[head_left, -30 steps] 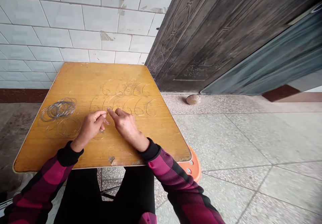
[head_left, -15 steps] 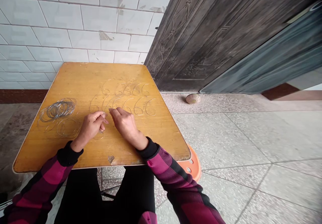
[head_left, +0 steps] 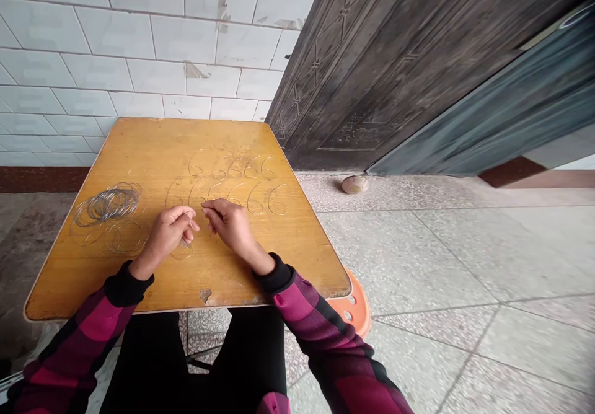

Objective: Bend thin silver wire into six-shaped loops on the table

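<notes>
My left hand [head_left: 166, 233] rests on the wooden table [head_left: 139, 147] with its fingers curled, pinching a thin wire ring [head_left: 182, 251] that lies partly under it. My right hand [head_left: 231, 223] is just beside it, fingers bent and pinched together at the same wire. A tangled pile of thin wire rings [head_left: 108, 206] lies to the left of my left hand. Beyond my hands several bent wire hooks [head_left: 251, 184] lie in two rows on the tabletop.
A white tiled wall stands behind the table and a dark carved door [head_left: 395, 61] leans at the right. An orange plastic stool [head_left: 354, 305] shows under the table's right corner. A small round object [head_left: 354, 184] lies on the floor.
My right hand has drawn back slightly towards me, its forefinger curling in from pointing. My left hand has hardly moved.
</notes>
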The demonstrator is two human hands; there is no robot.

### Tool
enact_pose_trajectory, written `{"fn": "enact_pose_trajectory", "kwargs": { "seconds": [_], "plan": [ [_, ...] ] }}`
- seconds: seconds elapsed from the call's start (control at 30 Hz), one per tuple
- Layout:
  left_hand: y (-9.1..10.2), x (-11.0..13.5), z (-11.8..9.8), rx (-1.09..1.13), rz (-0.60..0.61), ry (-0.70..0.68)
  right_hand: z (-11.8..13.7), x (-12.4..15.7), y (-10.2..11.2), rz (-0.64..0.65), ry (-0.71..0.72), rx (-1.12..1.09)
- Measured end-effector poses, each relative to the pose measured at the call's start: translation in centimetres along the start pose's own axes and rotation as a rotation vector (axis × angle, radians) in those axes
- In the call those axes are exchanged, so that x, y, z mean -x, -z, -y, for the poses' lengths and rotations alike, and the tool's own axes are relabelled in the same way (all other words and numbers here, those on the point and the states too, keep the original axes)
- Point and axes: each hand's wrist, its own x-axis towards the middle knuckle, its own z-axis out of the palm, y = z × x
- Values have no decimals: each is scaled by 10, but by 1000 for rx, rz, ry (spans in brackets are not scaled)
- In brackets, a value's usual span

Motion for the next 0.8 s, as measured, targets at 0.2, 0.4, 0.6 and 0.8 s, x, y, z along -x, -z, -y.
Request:
{"fn": "enact_pose_trajectory", "kwargs": {
  "seconds": [0.2,0.4,0.6,0.8],
  "plan": [
    [3,-3,4,57,-36,-17,-4,4,-2,30,-162,-347],
    [7,-2,2,-14,-67,-100,-8,3,-3,53,-320,-631],
    [8,-2,1,74,-122,-131,-6,4,-3,61,-457,-945],
    [6,-3,-3,209,-156,-103,-9,10,-11,75,-558,-1109]
  ]
}}
